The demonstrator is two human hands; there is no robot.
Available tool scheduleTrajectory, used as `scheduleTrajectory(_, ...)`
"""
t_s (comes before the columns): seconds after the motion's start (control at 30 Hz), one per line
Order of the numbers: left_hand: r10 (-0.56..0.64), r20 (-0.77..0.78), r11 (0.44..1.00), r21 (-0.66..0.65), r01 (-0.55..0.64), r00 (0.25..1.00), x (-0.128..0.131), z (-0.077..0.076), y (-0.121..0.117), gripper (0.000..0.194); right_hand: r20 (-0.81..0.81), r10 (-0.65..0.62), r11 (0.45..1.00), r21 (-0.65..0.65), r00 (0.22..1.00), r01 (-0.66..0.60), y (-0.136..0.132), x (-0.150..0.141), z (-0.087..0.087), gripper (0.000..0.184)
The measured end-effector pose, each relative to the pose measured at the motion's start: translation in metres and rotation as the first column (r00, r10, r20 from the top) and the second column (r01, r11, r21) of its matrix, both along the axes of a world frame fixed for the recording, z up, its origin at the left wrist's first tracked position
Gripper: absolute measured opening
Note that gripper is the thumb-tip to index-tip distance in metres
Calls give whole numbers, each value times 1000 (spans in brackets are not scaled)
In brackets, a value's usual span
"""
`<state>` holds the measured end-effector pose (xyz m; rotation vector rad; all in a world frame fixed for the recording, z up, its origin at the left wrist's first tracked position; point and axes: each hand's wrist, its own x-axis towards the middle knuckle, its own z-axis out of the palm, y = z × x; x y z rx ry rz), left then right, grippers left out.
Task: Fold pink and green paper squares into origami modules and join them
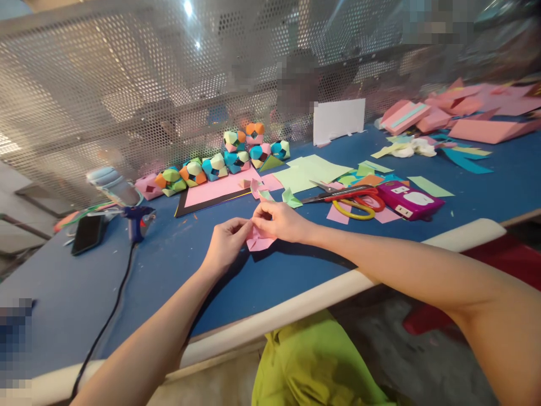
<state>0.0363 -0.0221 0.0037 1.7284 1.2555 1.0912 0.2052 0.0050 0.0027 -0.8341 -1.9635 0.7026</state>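
Note:
Between my hands is a small piece of folded pink paper [260,243], held just over the blue table. My left hand [228,239] pinches its left edge between thumb and fingers. From the right, my right hand [281,221] grips the top of the same paper, its fingertips close to the left thumb. The fingers partly cover the paper's upper folds. Just beyond the right hand lie small folded green pieces [291,197] and pink folded pieces [255,188].
Behind stands a row of colourful paper balls [215,167]. Red- and yellow-handled scissors [355,203] lie beside a purple power adapter [408,198]. At left are a glue gun [137,223] with its cord, a phone [88,234] and a tumbler [114,185]. Pink paper [486,129] is piled far right.

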Motion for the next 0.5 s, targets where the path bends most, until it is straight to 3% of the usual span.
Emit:
scheduleTrajectory(0.17, 22, 79, 999, -47, -18, 997, 2, 0, 1, 29, 5, -43, 997, 57, 999, 43, -2, -2, 2, 11)
scheduleTrajectory(0.37, 114, 81, 993, 14, -115, 990, 3, 1, -1, 28, 87, -7, 993, -118, 996, 17, -4, 0, 9, 16)
scheduleTrajectory(0.5, 116, 35, 992, 37, -117, 993, 4, 0, -1, 26, 162, -49, 990, -120, 986, 69, -4, 0, 8, 22)
